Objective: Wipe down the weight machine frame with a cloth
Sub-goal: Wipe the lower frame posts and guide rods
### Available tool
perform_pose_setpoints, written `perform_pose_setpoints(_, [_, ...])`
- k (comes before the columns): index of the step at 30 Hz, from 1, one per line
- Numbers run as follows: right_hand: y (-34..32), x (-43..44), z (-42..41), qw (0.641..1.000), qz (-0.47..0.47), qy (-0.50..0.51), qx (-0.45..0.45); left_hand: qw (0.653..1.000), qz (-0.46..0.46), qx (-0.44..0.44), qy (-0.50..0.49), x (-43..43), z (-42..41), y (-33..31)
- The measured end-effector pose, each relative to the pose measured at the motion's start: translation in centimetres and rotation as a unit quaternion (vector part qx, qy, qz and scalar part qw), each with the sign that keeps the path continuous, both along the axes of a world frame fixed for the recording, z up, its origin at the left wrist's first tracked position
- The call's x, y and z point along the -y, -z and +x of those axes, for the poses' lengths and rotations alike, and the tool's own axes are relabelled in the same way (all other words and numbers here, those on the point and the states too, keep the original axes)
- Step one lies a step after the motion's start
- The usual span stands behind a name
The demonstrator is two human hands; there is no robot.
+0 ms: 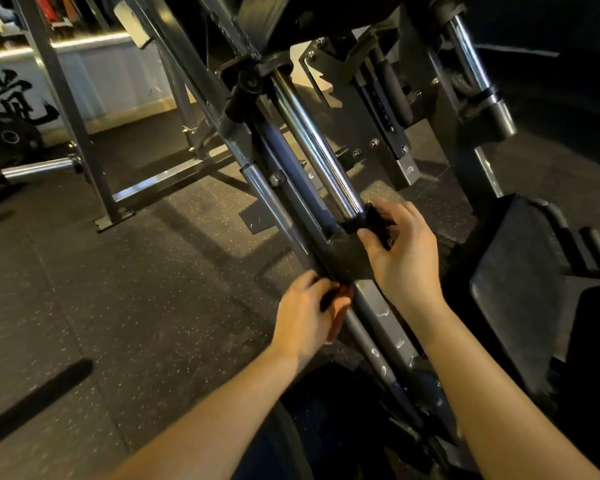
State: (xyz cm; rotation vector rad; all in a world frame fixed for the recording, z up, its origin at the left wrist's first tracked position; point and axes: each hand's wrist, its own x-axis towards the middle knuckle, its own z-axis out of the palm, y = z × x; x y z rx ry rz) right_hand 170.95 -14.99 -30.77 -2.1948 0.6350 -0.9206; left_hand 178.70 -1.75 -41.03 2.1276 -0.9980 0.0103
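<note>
A black cloth (347,254) is draped over the slanted grey frame rail (381,320) of the weight machine, just below the end of a chrome guide rod (312,140). My right hand (402,251) pinches the cloth's upper end at the rod's base. My left hand (305,313) grips the cloth's lower end against the left side of the rail. The cloth stretches between both hands across the rail.
A black padded seat (520,285) sits to the right of the rail. A grey upright post (66,109) and a chrome weight peg (39,169) stand at the left on speckled rubber flooring (153,289). A weight plate (11,136) leans at the far left.
</note>
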Motion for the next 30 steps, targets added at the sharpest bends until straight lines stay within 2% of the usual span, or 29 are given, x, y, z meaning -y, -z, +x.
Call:
perform_pose_setpoints(2, [0.3, -0.7, -2.0, 1.0, -0.024, 0.009, 0.018, 1.0, -0.004, -0.005, -0.017, -0.4, -0.3, 0.0])
perform_pose_setpoints(4, [1.9, -2.4, -4.2, 0.999, -0.011, 0.027, 0.021, 0.996, -0.052, -0.049, -0.045, -1.3, -0.2, -1.0])
perform_pose_setpoints(7, [4.3, -6.0, -5.2, 0.986, 0.165, -0.028, -0.024, 0.983, -0.122, -0.104, -0.087, -2.8, 0.3, -2.8])
perform_pose_setpoints(9, [5.3, -7.8, -4.7, 0.969, 0.238, -0.047, -0.044, 0.977, -0.137, -0.14, -0.08, -3.6, 0.1, -3.6])
perform_pose_setpoints(13, [4.9, -9.0, -2.9, 0.929, 0.368, -0.037, 0.025, 0.966, -0.174, -0.186, -0.053, -4.6, -0.6, -3.9])
perform_pose_setpoints(17, [4.1, -8.7, -1.4, 0.869, 0.489, -0.006, 0.075, 0.967, -0.161, -0.196, -0.008, -5.3, -0.8, -4.0])
perform_pose_setpoints(19, [4.4, -8.2, -0.4, 0.858, 0.507, 0.015, 0.077, 0.967, -0.154, -0.203, 0.029, -5.4, -0.6, -4.1])
perform_pose_setpoints(22, [5.1, -7.9, 1.1, 0.853, 0.516, 0.046, 0.061, 0.95, -0.156, -0.267, 0.048, -5.7, 0.3, -4.2])
perform_pose_setpoints(26, [5.9, -7.8, 2.4, 0.872, 0.478, 0.108, 0.021, 0.928, -0.213, -0.297, -0.064, -6.5, 2.2, -3.3])
perform_pose_setpoints(30, [4.8, -8.4, 4.7, 0.912, 0.402, 0.08, 0.032, 0.93, -0.194, -0.278, -0.14, -6.6, 3.8, -3.0])
